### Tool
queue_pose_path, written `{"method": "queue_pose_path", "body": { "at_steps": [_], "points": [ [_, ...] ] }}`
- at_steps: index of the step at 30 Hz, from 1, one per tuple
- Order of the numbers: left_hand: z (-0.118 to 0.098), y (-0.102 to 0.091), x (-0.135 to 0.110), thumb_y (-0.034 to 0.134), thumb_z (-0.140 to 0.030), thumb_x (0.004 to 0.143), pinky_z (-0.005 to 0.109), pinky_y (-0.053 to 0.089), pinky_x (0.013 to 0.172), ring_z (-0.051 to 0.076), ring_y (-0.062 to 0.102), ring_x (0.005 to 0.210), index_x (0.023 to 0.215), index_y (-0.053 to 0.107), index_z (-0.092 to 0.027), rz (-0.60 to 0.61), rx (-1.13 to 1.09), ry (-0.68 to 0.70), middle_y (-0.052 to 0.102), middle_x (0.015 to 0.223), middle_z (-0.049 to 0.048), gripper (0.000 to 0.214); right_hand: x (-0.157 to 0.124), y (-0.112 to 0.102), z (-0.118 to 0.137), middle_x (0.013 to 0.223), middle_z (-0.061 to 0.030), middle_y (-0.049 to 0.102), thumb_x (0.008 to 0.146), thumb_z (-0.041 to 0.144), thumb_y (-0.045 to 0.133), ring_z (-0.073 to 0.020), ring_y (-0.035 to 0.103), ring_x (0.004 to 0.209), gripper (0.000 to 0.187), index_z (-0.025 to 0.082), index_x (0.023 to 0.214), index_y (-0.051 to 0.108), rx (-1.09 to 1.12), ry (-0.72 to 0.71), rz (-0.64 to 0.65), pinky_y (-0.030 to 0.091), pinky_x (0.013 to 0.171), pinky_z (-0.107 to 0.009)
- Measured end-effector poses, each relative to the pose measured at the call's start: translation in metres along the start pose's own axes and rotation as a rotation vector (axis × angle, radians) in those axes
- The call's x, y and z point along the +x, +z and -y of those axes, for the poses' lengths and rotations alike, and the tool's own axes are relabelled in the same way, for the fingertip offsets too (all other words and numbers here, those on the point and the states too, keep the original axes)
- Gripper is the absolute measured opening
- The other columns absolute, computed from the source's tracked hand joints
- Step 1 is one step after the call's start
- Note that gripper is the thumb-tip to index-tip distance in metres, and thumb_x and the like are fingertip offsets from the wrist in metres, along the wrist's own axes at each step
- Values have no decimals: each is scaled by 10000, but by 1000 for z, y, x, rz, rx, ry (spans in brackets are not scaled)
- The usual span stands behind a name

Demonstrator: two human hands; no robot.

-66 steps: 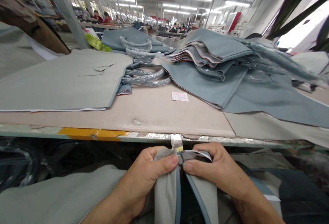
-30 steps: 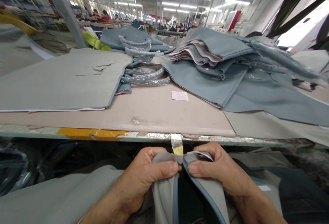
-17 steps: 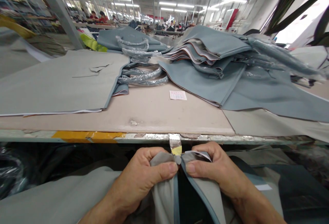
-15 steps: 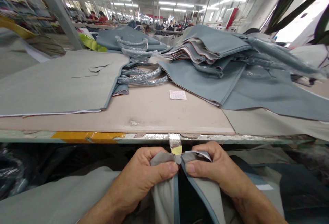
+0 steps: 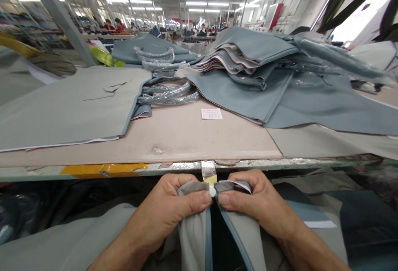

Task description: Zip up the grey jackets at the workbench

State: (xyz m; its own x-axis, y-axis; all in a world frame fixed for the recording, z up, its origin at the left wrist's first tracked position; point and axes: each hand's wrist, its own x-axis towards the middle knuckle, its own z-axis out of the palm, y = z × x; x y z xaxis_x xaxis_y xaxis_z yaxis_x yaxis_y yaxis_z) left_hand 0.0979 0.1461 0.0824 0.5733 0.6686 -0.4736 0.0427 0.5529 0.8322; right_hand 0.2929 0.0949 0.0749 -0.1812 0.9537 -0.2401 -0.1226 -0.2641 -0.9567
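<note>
Just below the table's front edge (image 5: pixel 174 166), my left hand (image 5: pixel 168 213) and my right hand (image 5: pixel 251 204) each pinch one top corner of a grey fabric piece with blue trimmed edges (image 5: pixel 194 229). The two corners meet between my thumbs, under a strip of silver and yellow tape (image 5: pixel 209 173) stuck on the edge. The fabric hangs down toward my lap, with a dark gap between its two blue edges. Both hands are closed on the cloth.
On the table lie a large flat grey panel (image 5: pixel 68 105) at left, plastic-wrapped curved handles (image 5: pixel 169 93) in the middle, a small paper slip (image 5: pixel 212 114), and a stack of blue-grey fabric pieces (image 5: pixel 258 68) at right. People work at distant tables (image 5: pixel 118 25).
My hands have kept their pinch on the fabric corners and drawn them slightly closer together. The view has shifted a little to the right and down.
</note>
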Motion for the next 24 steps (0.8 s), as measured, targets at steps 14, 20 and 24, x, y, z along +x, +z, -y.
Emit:
{"method": "queue_pose_path", "body": {
  "at_steps": [14,20,24],
  "points": [
    [10,-3,2,890,-433,615,188,358,542,75,468,537,700,604,-124,-26,-51,-14,541,605,-10,430,1,-2,-2,531,48,332,690,444,834,-41,236,504,492,114,594,482,11,-9,38,185,435,-158],
    [11,-3,4,895,-446,607,187,365,533,81,480,541,714,622,-125,-11,-73,-18,564,620,2,434,2,-4,-3,540,47,320,701,468,812,-46,234,509,494,121,609,474,-28,18,29,181,440,-167],
    [7,0,1,904,-430,595,178,365,533,69,458,535,709,619,-119,-9,-107,-17,558,622,-2,437,2,-3,-2,547,42,309,732,488,769,-51,226,520,489,123,607,468,-85,-2,5,177,447,-172]
  ]
}}
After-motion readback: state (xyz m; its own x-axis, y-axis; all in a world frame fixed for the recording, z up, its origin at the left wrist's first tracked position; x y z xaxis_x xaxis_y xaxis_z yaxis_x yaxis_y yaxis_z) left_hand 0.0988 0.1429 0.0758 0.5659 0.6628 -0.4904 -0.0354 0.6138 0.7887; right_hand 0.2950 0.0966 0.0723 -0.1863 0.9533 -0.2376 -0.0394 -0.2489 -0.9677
